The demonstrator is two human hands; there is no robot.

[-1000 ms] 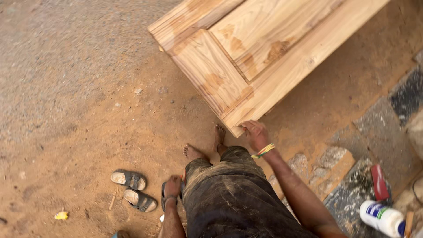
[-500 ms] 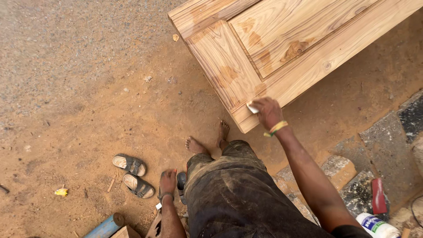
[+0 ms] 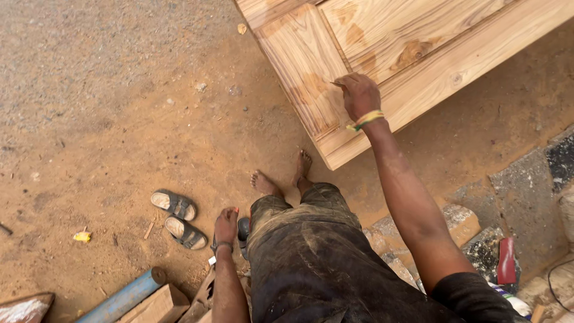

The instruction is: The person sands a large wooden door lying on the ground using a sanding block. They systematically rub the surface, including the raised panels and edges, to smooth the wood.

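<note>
A pale wooden panelled door (image 3: 430,66) lies flat and raised off the dirt ground, its corner close to my bare feet (image 3: 281,176). My right hand (image 3: 359,96), with a yellow and green band at the wrist, rests on the door's end panel, fingers closed on a small thin flat piece whose tip pokes out to the left. My left hand (image 3: 226,226) hangs by my thigh with curled fingers. A dark object (image 3: 243,230) sits between it and my dusty trousers; whether the hand holds it is unclear.
A pair of sandals (image 3: 178,216) lies on the dirt to my left. A blue pipe (image 3: 122,298) and wood offcuts (image 3: 158,305) are at the bottom left. Stone blocks (image 3: 460,218), a red object (image 3: 506,260) and a white bottle (image 3: 511,302) lie at the right.
My right hand moved from the door's near corner up along the end panel, away from me. My left hand stayed by my thigh.
</note>
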